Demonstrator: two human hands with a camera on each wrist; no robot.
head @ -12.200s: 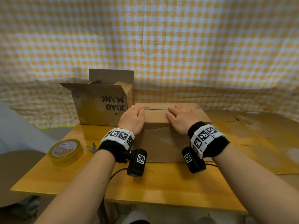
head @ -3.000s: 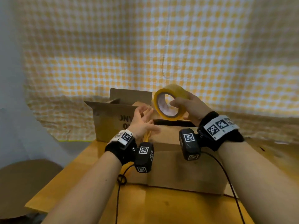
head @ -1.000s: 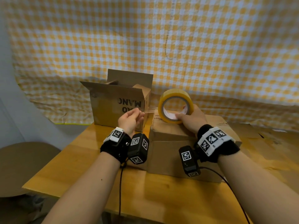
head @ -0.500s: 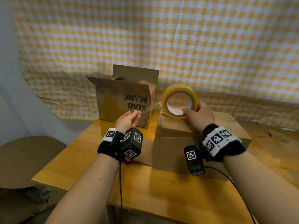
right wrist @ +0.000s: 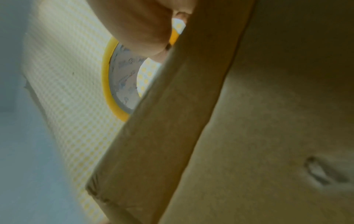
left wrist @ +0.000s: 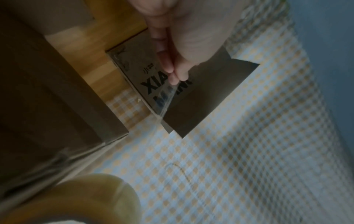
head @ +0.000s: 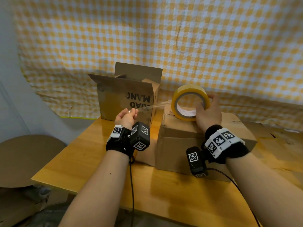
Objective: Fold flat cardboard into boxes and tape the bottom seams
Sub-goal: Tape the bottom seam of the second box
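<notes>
A closed cardboard box (head: 183,145) sits on the wooden table (head: 98,164), bottom flaps up. My right hand (head: 208,112) grips a yellow tape roll (head: 188,92) standing on edge on the box's top left; thumb inside the core, fingers over the rim. A clear tape strip (head: 154,106) runs left from the roll to my left hand (head: 127,114), which pinches its free end between thumb and fingertips (left wrist: 172,75). In the right wrist view the tape roll (right wrist: 114,84) shows behind the box edge (right wrist: 172,121).
An open cardboard box (head: 126,95) printed "XIAO MANG" upside down stands behind my left hand. Flat cardboard sheets (head: 278,149) lie to the right of the table. A round brown surface (head: 24,158) sits lower left. A yellow checked cloth (head: 164,38) hangs behind.
Over the last second my left hand has drawn the tape end further left, away from the roll, lengthening the strip. The right hand keeps the roll on the box.
</notes>
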